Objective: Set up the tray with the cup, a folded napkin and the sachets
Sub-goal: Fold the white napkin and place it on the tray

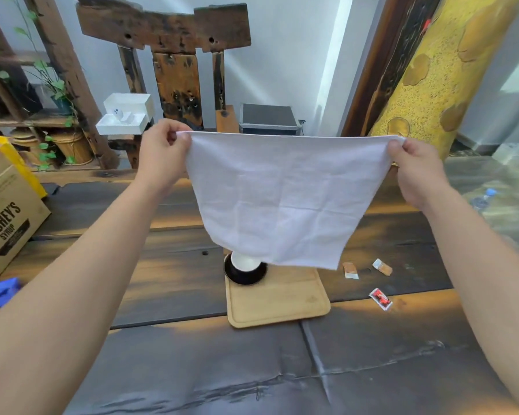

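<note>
Both hands, left hand (162, 151) and right hand (417, 172), pinch the white napkin's (279, 202) top corners, spreading it flat for folding, at 12 o'clock above the wooden tray (279, 304).

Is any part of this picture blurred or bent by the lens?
Head view: the napkin, cup and tray are sharp; the right table edge near the water bottle is smeared; the wide lens bends the forearms and the yellow column.

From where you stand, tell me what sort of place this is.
Probably a rustic café or tea room: a dark plank table, a Hershey's syrup carton, and a wooden serving tray with a cup.
</note>
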Demonstrator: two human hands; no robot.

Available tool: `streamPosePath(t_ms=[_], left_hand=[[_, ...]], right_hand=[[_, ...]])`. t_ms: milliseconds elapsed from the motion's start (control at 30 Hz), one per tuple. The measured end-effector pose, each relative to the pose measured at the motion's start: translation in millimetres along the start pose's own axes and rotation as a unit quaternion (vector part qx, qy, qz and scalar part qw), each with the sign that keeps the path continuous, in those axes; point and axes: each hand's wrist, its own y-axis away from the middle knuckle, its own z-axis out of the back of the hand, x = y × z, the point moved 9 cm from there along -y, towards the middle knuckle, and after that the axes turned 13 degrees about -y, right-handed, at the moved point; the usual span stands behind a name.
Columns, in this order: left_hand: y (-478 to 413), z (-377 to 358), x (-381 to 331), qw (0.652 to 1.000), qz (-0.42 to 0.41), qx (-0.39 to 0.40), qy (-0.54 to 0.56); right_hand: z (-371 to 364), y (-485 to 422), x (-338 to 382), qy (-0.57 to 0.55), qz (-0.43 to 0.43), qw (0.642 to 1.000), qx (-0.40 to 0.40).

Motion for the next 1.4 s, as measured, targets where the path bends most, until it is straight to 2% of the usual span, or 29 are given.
streamPosePath(t_ms=[200, 333, 533, 733, 867, 1067, 1200, 1400], left_hand=[[55.8, -14.3, 33.8, 0.999, -0.033, 0.02, 0.031], [123.7, -48.3, 92.2, 0.993, -0.026, 0.111, 0.013], [252.9, -97.3, 203.8, 0.963, 0.06, 0.244, -0.098], [377.9, -114.7, 262.5, 0.911, 0.155, 0.35, -0.155], [447.5, -113.1, 271.0, 0.892, 0.204, 0.374, -0.149], [506.0, -110.6, 273.1, 0.87, 0.268, 0.386, -0.147], [518.4, -112.0, 273.6, 0.857, 0.303, 0.394, -0.137], [495.7, -115.8, 271.9, 0.872, 0.307, 0.351, -0.148]], right_hand=[[26.4, 38.4, -45.2, -0.052, -0.008, 0.999, -0.008], [37.3, 84.2, -124.7, 0.016, -0.077, 0.997, 0.019], [54.9, 174.9, -248.4, 0.095, -0.191, 0.975, 0.056], [79.4, 259.7, -319.7, 0.223, -0.239, 0.934, 0.144], [94.8, 307.6, -340.9, 0.267, -0.26, 0.902, 0.216], [114.8, 343.3, -350.5, 0.293, -0.288, 0.877, 0.248], [115.7, 343.0, -350.5, 0.299, -0.283, 0.877, 0.247], [99.9, 323.4, -358.7, 0.291, -0.272, 0.888, 0.231]])
